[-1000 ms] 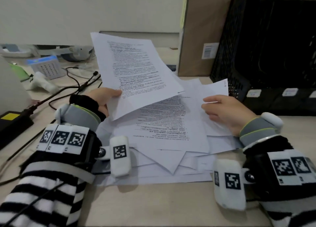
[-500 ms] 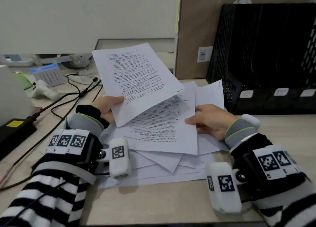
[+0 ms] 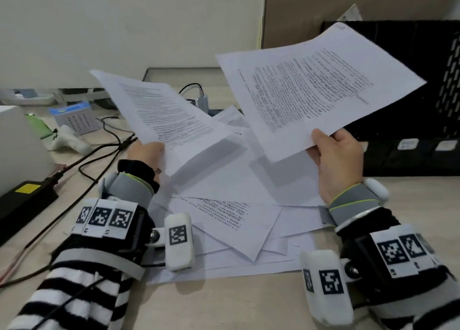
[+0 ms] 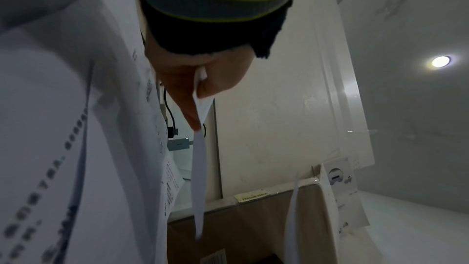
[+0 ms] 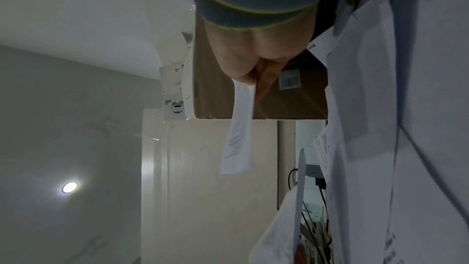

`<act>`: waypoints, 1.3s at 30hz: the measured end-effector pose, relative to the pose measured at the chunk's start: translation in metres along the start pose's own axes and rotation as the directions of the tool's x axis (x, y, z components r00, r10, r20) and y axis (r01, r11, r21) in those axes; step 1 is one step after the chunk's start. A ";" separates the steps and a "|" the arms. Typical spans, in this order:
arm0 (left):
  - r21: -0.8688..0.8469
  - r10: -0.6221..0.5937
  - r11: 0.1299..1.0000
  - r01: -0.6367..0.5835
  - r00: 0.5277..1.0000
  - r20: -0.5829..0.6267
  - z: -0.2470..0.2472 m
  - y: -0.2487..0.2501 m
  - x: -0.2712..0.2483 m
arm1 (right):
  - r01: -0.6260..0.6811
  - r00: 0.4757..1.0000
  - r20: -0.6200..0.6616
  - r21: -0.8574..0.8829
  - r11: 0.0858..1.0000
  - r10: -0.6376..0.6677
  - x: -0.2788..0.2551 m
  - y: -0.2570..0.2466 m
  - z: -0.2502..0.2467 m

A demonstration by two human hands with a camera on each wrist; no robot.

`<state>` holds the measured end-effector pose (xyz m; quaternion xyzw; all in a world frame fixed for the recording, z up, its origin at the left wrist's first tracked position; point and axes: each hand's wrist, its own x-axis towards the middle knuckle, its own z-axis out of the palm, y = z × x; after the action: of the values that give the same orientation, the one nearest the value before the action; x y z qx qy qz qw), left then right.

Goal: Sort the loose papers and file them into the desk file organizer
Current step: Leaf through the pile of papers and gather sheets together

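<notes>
My left hand [image 3: 149, 153] pinches the lower corner of a printed sheet [image 3: 161, 115] held tilted above the desk; the left wrist view shows that sheet [image 4: 199, 168] edge-on between thumb and fingers [image 4: 187, 95]. My right hand [image 3: 336, 155] grips a second printed sheet [image 3: 311, 88], raised high in front of the black mesh file organizer [image 3: 423, 100]; the right wrist view has this sheet [image 5: 238, 131] hanging from the pinch. A loose pile of papers [image 3: 236, 217] lies fanned on the desk between my wrists.
A brown cardboard box [image 3: 311, 13] stands behind the papers, left of the organizer. Black cables [image 3: 99, 153] and a black power brick [image 3: 22, 200] lie at the left, with a small desk calendar [image 3: 74, 118] and a white object [image 3: 69, 140] beyond.
My right hand has lifted one sheet off the pile and raised it up and to the right. The left hand still holds its sheet, now tilted flatter and lower.
</notes>
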<state>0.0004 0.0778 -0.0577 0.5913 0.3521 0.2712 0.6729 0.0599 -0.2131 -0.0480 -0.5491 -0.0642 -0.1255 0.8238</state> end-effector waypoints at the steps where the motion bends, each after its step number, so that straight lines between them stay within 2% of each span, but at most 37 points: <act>1: 0.006 0.026 1.000 -0.026 0.996 0.082 0.003 -0.001 -0.002 | -0.032 0.999 0.028 -0.041 0.999 0.033 -0.001 0.003 0.001; 5: -0.062 0.099 0.995 -0.084 0.938 0.331 0.016 0.008 -0.023 | -0.126 0.987 0.081 -0.136 0.983 0.137 -0.003 0.011 0.002; 8: 0.003 0.116 0.992 -0.128 0.906 0.407 0.021 0.013 -0.034 | -0.145 0.984 0.084 -0.131 0.981 0.157 -0.005 0.014 0.003; 12: -0.042 0.116 0.993 -0.111 0.843 0.525 0.022 0.011 -0.046 | -0.165 0.958 0.196 -0.222 0.961 0.210 -0.012 0.018 0.008; 15: 0.000 0.119 0.991 -0.137 0.857 0.501 0.021 0.009 -0.042 | -0.171 0.924 0.269 -0.348 0.922 0.273 -0.016 0.019 0.011; 17: 0.041 0.122 0.986 -0.162 0.866 0.484 0.019 0.009 -0.037 | -0.187 0.927 0.244 -0.359 0.914 0.285 -0.013 0.018 0.010; 21: 0.092 0.126 0.980 -0.178 0.903 0.410 0.013 0.008 -0.029 | -0.182 0.982 -0.006 -0.316 0.931 0.189 0.008 0.015 -0.007; 24: 0.125 0.107 0.978 -0.164 0.921 0.375 0.011 0.006 -0.022 | -0.157 0.984 -0.132 -0.334 0.929 0.119 0.018 0.014 -0.020; 31: 0.147 0.093 0.979 -0.144 0.946 0.309 0.011 0.006 -0.023 | -0.108 0.991 -0.133 -0.602 0.791 0.034 0.027 0.022 -0.028; 35: 0.141 0.105 0.978 -0.152 0.950 0.294 0.009 0.007 -0.024 | -0.137 0.990 -0.109 -0.723 0.677 0.084 0.028 0.023 -0.030; 39: 0.154 0.097 0.978 -0.144 0.957 0.275 0.006 0.009 -0.022 | -0.171 0.985 -0.129 -0.762 0.625 0.112 0.028 0.025 -0.032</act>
<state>-0.0078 0.0581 -0.0455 0.6987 0.2439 0.1986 0.6426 0.0931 -0.2373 -0.0761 -0.8462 0.0670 -0.0945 0.5202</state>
